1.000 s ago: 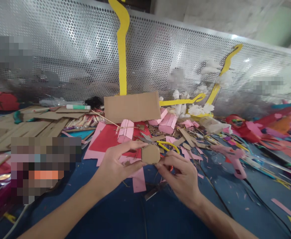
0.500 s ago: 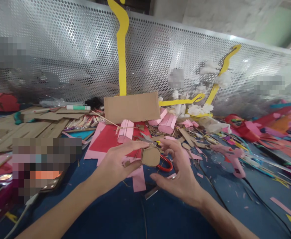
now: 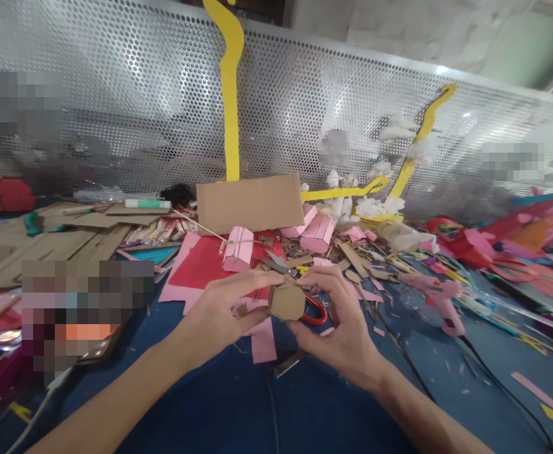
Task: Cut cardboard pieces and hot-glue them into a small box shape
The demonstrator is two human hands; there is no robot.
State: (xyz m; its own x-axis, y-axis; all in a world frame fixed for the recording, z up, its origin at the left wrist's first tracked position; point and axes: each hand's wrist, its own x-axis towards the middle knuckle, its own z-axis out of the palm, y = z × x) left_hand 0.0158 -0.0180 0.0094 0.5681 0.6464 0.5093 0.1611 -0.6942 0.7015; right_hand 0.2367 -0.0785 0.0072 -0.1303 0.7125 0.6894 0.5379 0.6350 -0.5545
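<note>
A small cardboard piece with an octagon-like face (image 3: pixel 287 302) is held up between my hands. My left hand (image 3: pixel 226 302) pinches its left side, fingers along the top and thumb lower down. My right hand (image 3: pixel 337 315) has its fingertips at the upper right edge and its thumb at the lower right edge. Behind the piece lie red-handled scissors (image 3: pixel 316 310), their blades pointing up and left, partly hidden by it. A pink paper strip (image 3: pixel 263 340) rests on the blue table just below, beside a metal blade (image 3: pixel 288 364).
A pink glue gun (image 3: pixel 439 296) lies at the right with its cord running forward. Pink paper-covered forms (image 3: pixel 318 234) and a cardboard box (image 3: pixel 250 203) stand behind. Cardboard sheets (image 3: pixel 68 246) cover the left, beside a partly blurred phone-like device (image 3: pixel 101 347). A perforated metal screen (image 3: pixel 162 113) closes the back.
My right hand has closed in on the cardboard piece: its fingers and thumb, apart from it before, now meet its right side. My left hand keeps its hold.
</note>
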